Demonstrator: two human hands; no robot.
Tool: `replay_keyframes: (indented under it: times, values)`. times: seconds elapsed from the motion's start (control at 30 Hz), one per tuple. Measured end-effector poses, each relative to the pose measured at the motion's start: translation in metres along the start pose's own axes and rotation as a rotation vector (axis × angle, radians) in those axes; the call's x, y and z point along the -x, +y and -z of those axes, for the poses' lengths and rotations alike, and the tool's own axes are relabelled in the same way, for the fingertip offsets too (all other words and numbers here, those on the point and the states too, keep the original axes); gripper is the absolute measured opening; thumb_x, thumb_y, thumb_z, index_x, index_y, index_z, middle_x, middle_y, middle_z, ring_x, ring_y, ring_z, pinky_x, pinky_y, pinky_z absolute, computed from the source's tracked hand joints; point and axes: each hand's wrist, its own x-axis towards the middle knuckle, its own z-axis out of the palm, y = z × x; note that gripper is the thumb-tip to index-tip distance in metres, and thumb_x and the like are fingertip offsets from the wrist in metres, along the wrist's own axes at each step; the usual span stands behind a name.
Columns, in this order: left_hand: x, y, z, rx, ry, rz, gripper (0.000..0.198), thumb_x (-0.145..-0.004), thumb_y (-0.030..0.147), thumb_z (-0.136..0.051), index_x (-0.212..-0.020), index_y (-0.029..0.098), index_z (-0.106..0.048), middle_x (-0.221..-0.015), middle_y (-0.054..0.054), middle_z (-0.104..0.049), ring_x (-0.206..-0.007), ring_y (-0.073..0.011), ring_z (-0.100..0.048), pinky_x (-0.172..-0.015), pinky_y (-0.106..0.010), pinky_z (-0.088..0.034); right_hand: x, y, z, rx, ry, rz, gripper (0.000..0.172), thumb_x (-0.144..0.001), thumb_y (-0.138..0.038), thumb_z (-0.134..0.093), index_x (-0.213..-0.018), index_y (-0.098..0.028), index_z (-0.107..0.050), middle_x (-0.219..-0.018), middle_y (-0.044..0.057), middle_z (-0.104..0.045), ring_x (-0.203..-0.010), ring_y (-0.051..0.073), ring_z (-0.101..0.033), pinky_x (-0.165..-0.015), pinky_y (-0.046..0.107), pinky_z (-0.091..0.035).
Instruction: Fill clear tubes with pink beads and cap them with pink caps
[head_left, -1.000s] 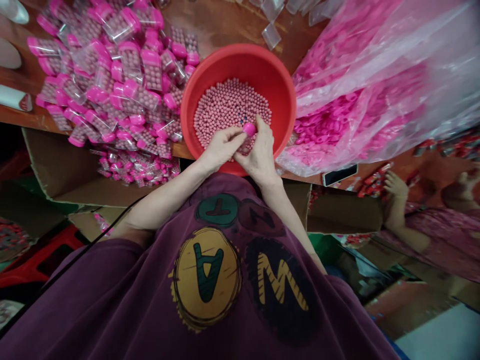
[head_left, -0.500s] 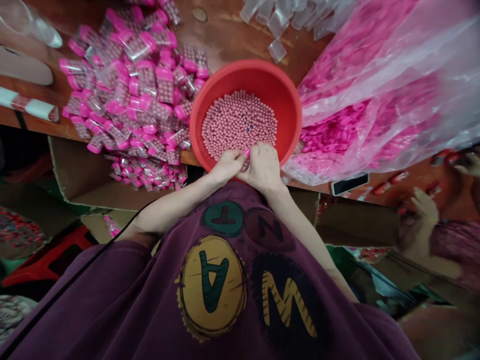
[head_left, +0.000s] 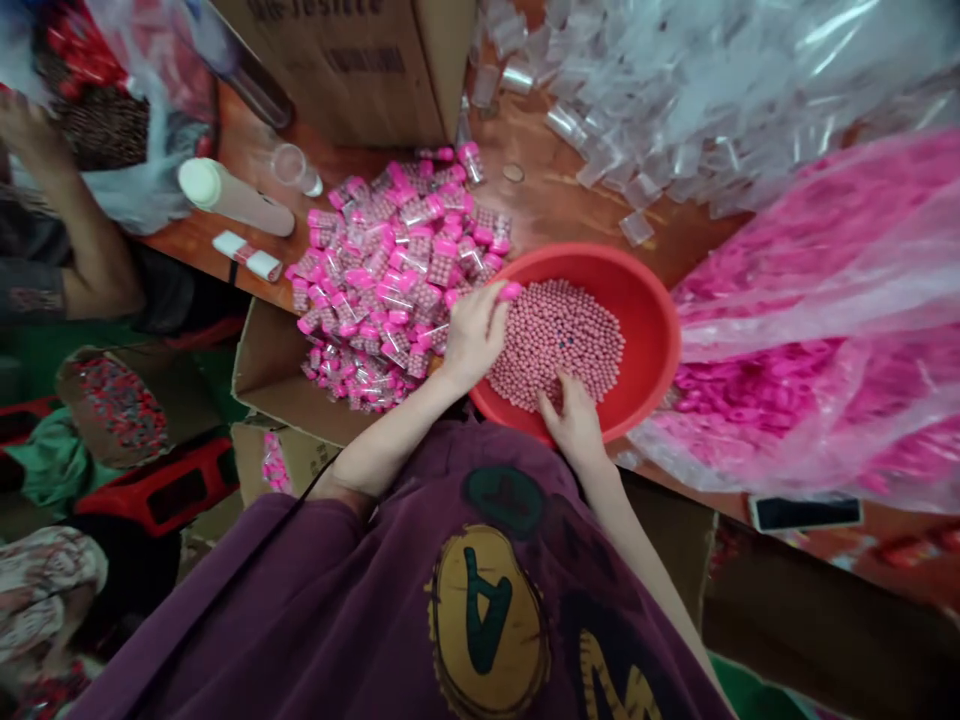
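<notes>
My left hand [head_left: 474, 338] is closed at the left rim of a red plastic bowl [head_left: 652, 340], beside a pile of small clear bottles [head_left: 397, 265] with pink caps. A pink cap [head_left: 510, 291] shows at its fingertips; the hand hides the bottle's body. Inside the bowl lie many small pink beads [head_left: 559, 335], with a few dark ones among them. My right hand [head_left: 576, 425] reaches over the near rim, thumb and fingers apart at the edge of the beads. Nothing shows between those fingers.
Clear empty containers [head_left: 637, 190] are heaped at the back right. A plastic bag of pink parts [head_left: 780, 400] lies right of the bowl, with a phone [head_left: 806, 513] near the edge. A cardboard box [head_left: 360, 70] stands behind the pile. Another person's arm [head_left: 82, 220] is at far left.
My hands, together at the bowl's near rim before, have separated. The left moved left toward the pile with the pink-capped bottle; the right opened over the beads. The view has swung left.
</notes>
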Motion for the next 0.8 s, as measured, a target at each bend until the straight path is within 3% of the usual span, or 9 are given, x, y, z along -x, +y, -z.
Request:
replay_keyframes:
  times: [0.13, 0.23, 0.33, 0.47, 0.6, 0.67, 0.8]
  values:
    - [-0.038, -0.031, 0.067, -0.323, 0.225, 0.191, 0.043, -0.109, 0.032, -0.052, -0.146, 0.016, -0.065, -0.154, -0.021, -0.070, -0.154, -0.0347, -0.059, -0.135, -0.058, -0.039, 0.005, 0.007, -0.001, 0.080, 0.010, 0.021, 0.050, -0.110, -0.046, -0.046, -0.133, -0.010, -0.073, -0.119, 0.025, -0.080, -0.111, 0.039, -0.077, -0.103, 0.059, -0.065]
    - [-0.049, -0.026, 0.085, -0.408, 0.220, 0.293, 0.050, -0.105, 0.029, -0.055, -0.153, 0.015, -0.064, -0.175, -0.022, -0.053, -0.172, -0.0374, -0.037, -0.143, -0.062, -0.024, 0.005, 0.001, -0.002, 0.110, -0.013, 0.046, 0.045, -0.111, -0.040, -0.046, -0.130, -0.012, -0.075, -0.119, 0.023, -0.082, -0.110, 0.036, -0.078, -0.103, 0.054, -0.065]
    - [-0.057, -0.007, 0.062, -0.356, 0.105, 0.198, 0.043, -0.108, 0.029, -0.054, -0.146, 0.019, -0.070, -0.176, -0.018, -0.054, -0.172, -0.0343, -0.037, -0.144, -0.060, -0.023, 0.005, -0.008, 0.001, 0.123, -0.062, 0.044, 0.041, -0.112, -0.034, -0.047, -0.131, -0.012, -0.076, -0.123, 0.023, -0.083, -0.113, 0.034, -0.079, -0.103, 0.051, -0.065]
    - [-0.082, 0.015, 0.001, -0.218, -0.140, 0.037, 0.035, -0.108, 0.022, -0.054, -0.134, 0.017, -0.076, -0.166, -0.017, -0.063, -0.162, -0.0303, -0.050, -0.141, -0.050, -0.033, 0.008, -0.011, 0.003, 0.138, -0.063, 0.039, 0.036, -0.113, -0.031, -0.050, -0.128, -0.013, -0.077, -0.120, 0.018, -0.085, -0.113, 0.029, -0.081, -0.104, 0.043, -0.066]
    - [-0.117, 0.028, -0.048, -0.285, -0.461, 0.072, 0.041, -0.114, 0.028, -0.052, -0.146, 0.010, -0.071, -0.160, -0.020, -0.067, -0.156, -0.0291, -0.058, -0.135, -0.040, -0.040, 0.013, -0.007, 0.003, 0.148, -0.015, 0.027, 0.034, -0.114, -0.027, -0.050, -0.128, -0.014, -0.077, -0.119, 0.016, -0.085, -0.110, 0.026, -0.082, -0.102, 0.039, -0.068]
    - [-0.127, 0.034, -0.059, -0.332, -0.550, 0.109, 0.047, -0.117, 0.038, -0.050, -0.147, 0.007, -0.070, -0.153, -0.023, -0.071, -0.150, -0.0328, -0.063, -0.131, -0.043, -0.045, 0.015, -0.006, 0.002, 0.156, 0.019, 0.032, 0.031, -0.112, -0.024, -0.051, -0.125, -0.015, -0.078, -0.117, 0.015, -0.086, -0.107, 0.026, -0.083, -0.100, 0.039, -0.068]
    - [-0.131, 0.043, -0.063, -0.400, -0.591, 0.141, 0.054, -0.119, 0.049, -0.045, -0.142, 0.008, -0.072, -0.145, -0.026, -0.075, -0.141, -0.0389, -0.069, -0.123, -0.048, -0.051, 0.017, -0.008, 0.000, 0.173, 0.090, 0.078, 0.028, -0.111, -0.022, -0.054, -0.118, -0.016, -0.080, -0.108, 0.014, -0.087, -0.101, 0.027, -0.084, -0.096, 0.042, -0.070]
